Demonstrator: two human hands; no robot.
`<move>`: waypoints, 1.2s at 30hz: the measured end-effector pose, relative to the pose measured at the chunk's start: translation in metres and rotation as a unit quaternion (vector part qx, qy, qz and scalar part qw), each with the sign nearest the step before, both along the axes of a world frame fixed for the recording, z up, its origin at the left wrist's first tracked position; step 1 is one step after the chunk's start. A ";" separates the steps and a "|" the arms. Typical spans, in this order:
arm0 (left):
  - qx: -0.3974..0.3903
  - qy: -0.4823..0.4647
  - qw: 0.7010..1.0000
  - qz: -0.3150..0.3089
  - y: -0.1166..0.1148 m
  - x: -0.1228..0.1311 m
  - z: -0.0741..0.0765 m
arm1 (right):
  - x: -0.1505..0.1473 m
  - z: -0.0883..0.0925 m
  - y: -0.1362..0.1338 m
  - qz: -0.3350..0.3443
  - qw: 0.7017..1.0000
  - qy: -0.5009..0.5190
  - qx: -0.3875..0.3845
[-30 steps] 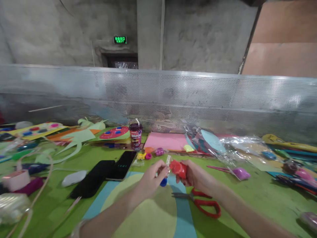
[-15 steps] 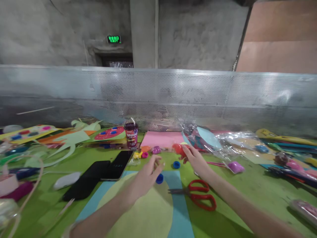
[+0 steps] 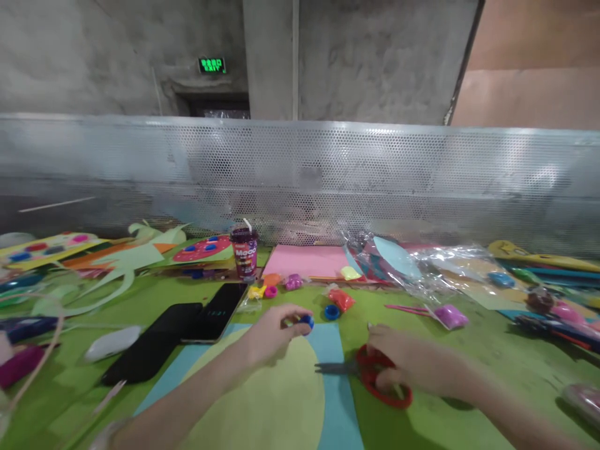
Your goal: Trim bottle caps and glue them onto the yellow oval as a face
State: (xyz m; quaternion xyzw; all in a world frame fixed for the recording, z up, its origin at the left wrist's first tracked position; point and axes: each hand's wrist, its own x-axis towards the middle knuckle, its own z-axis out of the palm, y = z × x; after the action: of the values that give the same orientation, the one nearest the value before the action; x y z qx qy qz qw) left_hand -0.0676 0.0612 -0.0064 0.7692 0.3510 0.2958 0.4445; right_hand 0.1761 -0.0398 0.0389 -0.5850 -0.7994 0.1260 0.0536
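Note:
My left hand (image 3: 272, 332) pinches a small blue cap (image 3: 307, 321) just above the blue sheet (image 3: 335, 406), fingers closed round it. My right hand (image 3: 409, 365) lies over the handles of the red scissors (image 3: 375, 378), fingers curled on them; the blades point left onto the blue sheet. A pale green paper oval (image 3: 276, 400) covers part of that sheet. Beyond my hands, a red clay packet (image 3: 341, 299) and a second blue cap (image 3: 332, 311) lie on the green table (image 3: 469, 375).
A phone (image 3: 216, 311) and a black case (image 3: 154, 342) lie to the left. A dark drink cup (image 3: 244, 253), pink paper (image 3: 309, 261), small clay pieces, plastic bags (image 3: 412, 265) and a purple packet (image 3: 450, 315) line the back. A perforated metal barrier (image 3: 300, 181) bounds the table.
My right hand put the red clay packet down at the back and came down onto the scissors. My left hand closed on the blue cap.

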 end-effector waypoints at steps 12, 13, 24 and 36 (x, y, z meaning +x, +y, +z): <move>-0.075 -0.201 0.972 0.090 -0.003 0.008 0.002 | -0.004 -0.015 0.018 -0.104 0.985 0.087 0.105; -0.063 -0.206 0.972 0.097 -0.007 0.009 0.003 | -0.007 -0.016 0.017 -0.114 0.983 0.085 0.115; 0.131 -0.184 0.965 0.132 -0.032 0.013 0.002 | -0.028 -0.034 -0.002 -0.056 0.981 -0.038 0.181; 0.304 -0.126 0.933 0.147 -0.027 0.008 0.004 | -0.027 -0.041 -0.001 -0.019 0.934 -0.110 0.338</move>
State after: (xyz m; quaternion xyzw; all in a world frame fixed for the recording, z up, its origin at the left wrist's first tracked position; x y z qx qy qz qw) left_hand -0.0599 0.0345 -0.0027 0.7637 0.2953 0.5447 0.1815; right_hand 0.1489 -0.0405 -0.0024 -0.5574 -0.7845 -0.2179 0.1626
